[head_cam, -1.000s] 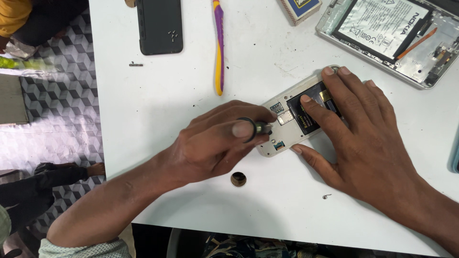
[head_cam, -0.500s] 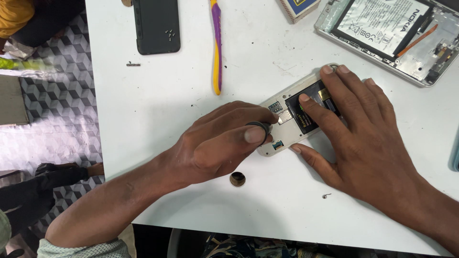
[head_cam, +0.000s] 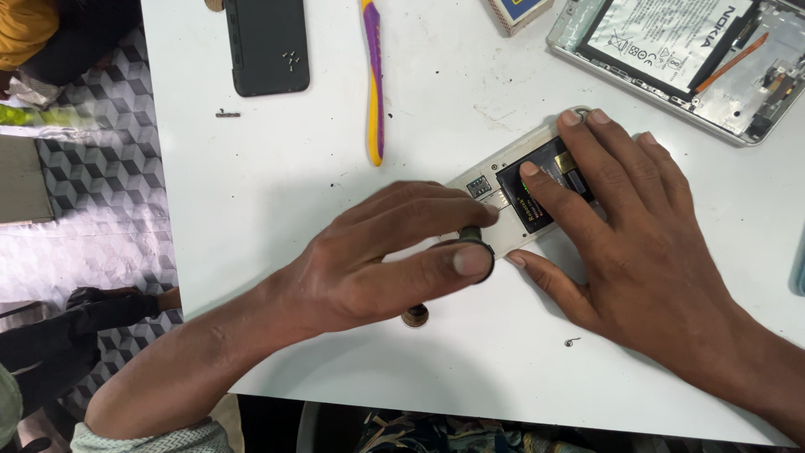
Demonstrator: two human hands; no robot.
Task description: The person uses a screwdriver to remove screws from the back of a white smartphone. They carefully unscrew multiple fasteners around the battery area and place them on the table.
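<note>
Left hand (head_cam: 381, 264) reaches in from the near left corner of the desk (head_cam: 277, 201), its fingers curled tight around a small dark tool (head_cam: 474, 243) whose round end shows between thumb and forefinger; the tip of the tool meets the left end of an opened phone (head_cam: 503, 201), though the exact point of contact is hidden by the fingers. Right hand (head_cam: 646, 252) lies spread wide and flat over the same phone, pressing it to the desk, with the forefinger on the black battery (head_cam: 537, 189) and the thumb resting on the desk just beside the phone's near edge. The phone sits tilted near the middle of the desk, its pale back frame open. A small brown round piece (head_cam: 415, 316) lies just under the left hand, near the front edge. A yellow and purple toothbrush (head_cam: 373, 80) lies toward the far edge, with a black phone cover (head_cam: 267, 44) to its left carrying a few tiny screws (head_cam: 291, 59). Another opened phone (head_cam: 688, 59) with a white battery rests at the far right corner.
</note>
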